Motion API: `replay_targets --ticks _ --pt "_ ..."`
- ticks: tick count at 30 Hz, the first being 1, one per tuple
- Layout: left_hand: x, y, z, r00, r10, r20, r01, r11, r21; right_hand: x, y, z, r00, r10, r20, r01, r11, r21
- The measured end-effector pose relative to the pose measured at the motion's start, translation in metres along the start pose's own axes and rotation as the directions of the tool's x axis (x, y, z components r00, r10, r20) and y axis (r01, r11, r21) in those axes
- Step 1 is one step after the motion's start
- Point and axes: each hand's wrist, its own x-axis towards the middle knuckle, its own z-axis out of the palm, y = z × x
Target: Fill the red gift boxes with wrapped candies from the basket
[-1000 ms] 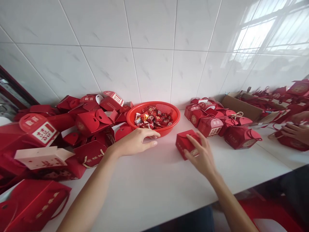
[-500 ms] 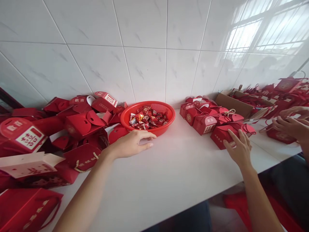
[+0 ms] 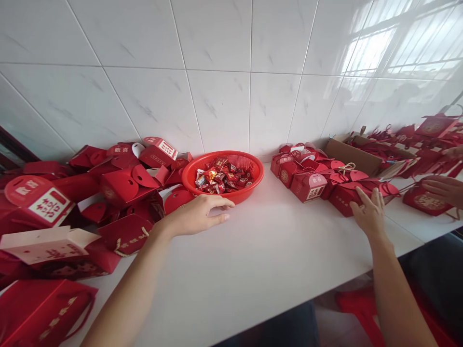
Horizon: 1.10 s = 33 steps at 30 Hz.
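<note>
My left hand (image 3: 198, 213) hovers or rests at the front rim of the red basket (image 3: 249, 192), fingers apart and holding nothing. Wrapped candies (image 3: 226, 177) lie inside the basket. At the right, my right hand (image 3: 369, 212) has its fingers spread against the front of a red box (image 3: 342, 198) with a ribbon handle, without wrapping round it. That box stands beside a group of closed red boxes, one of them pink-topped (image 3: 308, 187).
Many red gift boxes (image 3: 125, 184) pile up at the left. A brown carton (image 3: 352, 156) stands behind the right group. Another person's hand (image 3: 446, 189) is at a red box (image 3: 425, 198) on the far right. A tiled wall (image 3: 217, 111) closes off the back.
My right hand and the red box under it have moved right and slightly back. My left hand has stayed in place. The other person's hands have shifted around their box.
</note>
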Motion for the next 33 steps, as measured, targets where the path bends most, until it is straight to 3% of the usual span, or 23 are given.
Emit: replay_targets --ticks 4,7,10,12,14,16,18,20,22,23,24,25,29,33 --pt "0.0 -0.002 0.0 1.0 -0.002 0.012 0.002 1.0 -0.004 0.003 -0.005 0.001 1.0 0.023 -0.011 -0.023 1.0 -0.004" --pt "0.001 -0.005 0.002 1.0 -0.006 0.019 0.006 1.0 -0.004 0.001 -0.025 0.001 0.991 -0.041 -0.127 0.044 0.999 0.022" --pt "0.003 -0.002 0.004 1.0 -0.002 0.029 0.002 1.0 -0.001 -0.007 -0.071 0.001 0.935 -0.169 -0.313 0.212 0.971 0.108" --pt "0.004 0.003 0.005 0.999 0.003 0.043 -0.003 1.0 0.004 -0.021 -0.115 0.001 0.915 -0.319 -0.247 0.375 0.898 0.231" --pt "0.005 0.007 0.007 0.999 0.016 0.047 -0.016 1.0 -0.003 -0.046 -0.164 0.003 0.844 -0.519 -0.134 0.525 0.751 0.4" --pt "0.007 0.008 0.008 0.999 0.035 0.029 -0.034 0.999 -0.024 -0.082 -0.208 0.007 0.655 -0.755 -0.035 0.626 0.516 0.585" --pt "0.008 0.005 0.01 0.999 0.05 0.001 -0.05 0.997 -0.054 -0.125 -0.242 0.014 0.361 -0.933 0.002 0.675 0.263 0.689" --pt "0.009 0.001 0.011 0.997 0.063 -0.032 -0.066 0.994 -0.088 -0.165 -0.265 0.023 0.102 -0.994 -0.042 0.688 0.039 0.725" --pt "0.009 -0.003 0.01 0.995 0.07 -0.065 -0.077 0.991 -0.109 -0.198 -0.277 0.032 -0.066 -0.996 -0.052 0.658 -0.083 0.748" --pt "0.008 -0.005 0.008 0.994 0.068 -0.082 -0.076 0.991 -0.106 -0.209 -0.28 0.036 -0.123 -0.991 -0.05 0.643 -0.117 0.756" --pt "0.007 -0.006 0.004 0.993 0.061 -0.099 -0.07 0.993 -0.092 -0.217 -0.282 0.039 -0.149 -0.988 -0.044 0.633 -0.13 0.763" --pt "0.005 -0.007 -0.001 0.992 0.05 -0.119 -0.059 0.996 -0.069 -0.223 -0.284 0.042 -0.146 -0.989 -0.025 0.63 -0.113 0.768" --pt "-0.01 -0.015 -0.033 0.961 0.005 -0.276 0.01 0.999 0.053 -0.225 -0.282 0.046 -0.069 -0.996 0.053 0.605 0.001 0.797" --pt "-0.038 -0.023 -0.073 0.836 -0.016 -0.548 0.117 0.982 0.149 -0.222 -0.278 0.047 -0.061 -0.994 0.092 0.546 0.044 0.837"
